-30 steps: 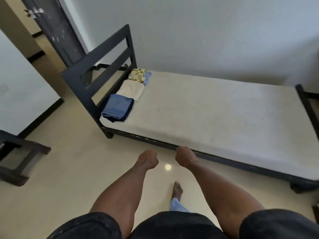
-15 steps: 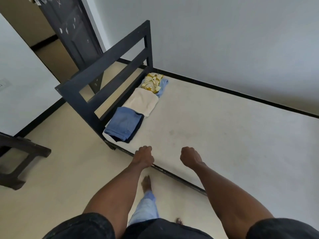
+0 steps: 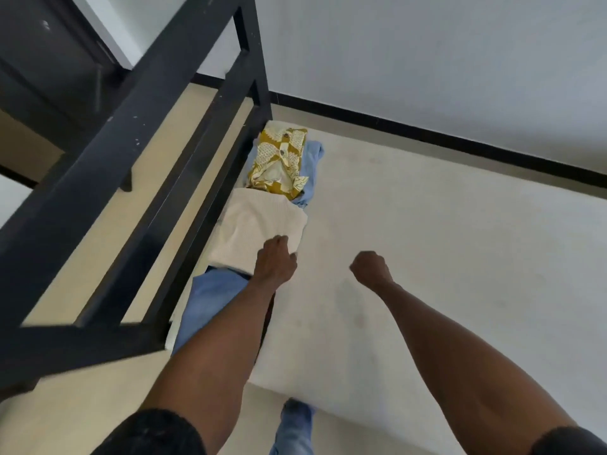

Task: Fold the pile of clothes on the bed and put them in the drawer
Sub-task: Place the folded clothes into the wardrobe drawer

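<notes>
Folded clothes lie in a row on the bare mattress (image 3: 427,241) along the black bed-end frame (image 3: 138,165). Farthest is a yellow patterned garment (image 3: 279,159) on top of a light blue one (image 3: 313,159). Closer come a cream garment (image 3: 259,221) and a folded blue denim piece (image 3: 210,303), partly hidden by my left forearm. My left hand (image 3: 276,261) is curled in a fist at the cream garment's near right corner; no cloth shows between its fingers. My right hand (image 3: 371,267) is a fist above the bare mattress, holding nothing.
A white wall with a black skirting strip (image 3: 460,142) runs behind the bed. A dark door (image 3: 49,60) stands at the upper left beyond the frame. My leg in blue jeans (image 3: 295,425) is on the cream floor (image 3: 82,405) by the mattress edge.
I have stepped closer to the bed and now look down on the clothes. Both fists moved forward over the mattress; the left one reached the cream garment's corner.
</notes>
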Available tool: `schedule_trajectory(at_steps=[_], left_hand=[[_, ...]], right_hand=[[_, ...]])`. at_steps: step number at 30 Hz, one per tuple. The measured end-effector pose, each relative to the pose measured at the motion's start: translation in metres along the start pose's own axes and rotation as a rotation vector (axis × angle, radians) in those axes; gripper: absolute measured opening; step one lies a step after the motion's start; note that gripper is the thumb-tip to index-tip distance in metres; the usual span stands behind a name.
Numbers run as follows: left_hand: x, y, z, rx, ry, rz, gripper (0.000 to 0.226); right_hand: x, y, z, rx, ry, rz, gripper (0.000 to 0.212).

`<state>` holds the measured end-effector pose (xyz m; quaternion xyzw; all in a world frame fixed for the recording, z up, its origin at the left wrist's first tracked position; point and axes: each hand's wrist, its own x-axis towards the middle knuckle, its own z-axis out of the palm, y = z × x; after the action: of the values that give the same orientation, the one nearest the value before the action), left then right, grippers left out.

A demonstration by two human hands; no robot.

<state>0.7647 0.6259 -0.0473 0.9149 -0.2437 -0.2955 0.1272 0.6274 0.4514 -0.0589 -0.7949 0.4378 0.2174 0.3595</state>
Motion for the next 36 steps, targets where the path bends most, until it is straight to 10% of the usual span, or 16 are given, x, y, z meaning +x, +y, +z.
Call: schedule_trajectory(at_steps=[9,15,21,36], left_hand=[[0.271,-0.072,-0.013,0.098,0.249,0.177,0.062],[0.366,-0.079,-0.016,0.203,0.079,0.067,0.081],[0.396,-0.101,0.018,0.162,-0.029,0.051,0.077],[0.374,-0.052,0.025,0.225,-0.092,0.173,0.076]], right_hand=[[0.238,-0.124,0.027,0.605,-0.032,0.126,0.071],[0.323,-0.164,0.032,0.860,-0.190,0.083,0.120],[0.362,-0.195,0.033,0.963,-0.295,-0.009,0.072],[0.351,-0.158,0.037,0.760,0.284,0.089,0.048]])
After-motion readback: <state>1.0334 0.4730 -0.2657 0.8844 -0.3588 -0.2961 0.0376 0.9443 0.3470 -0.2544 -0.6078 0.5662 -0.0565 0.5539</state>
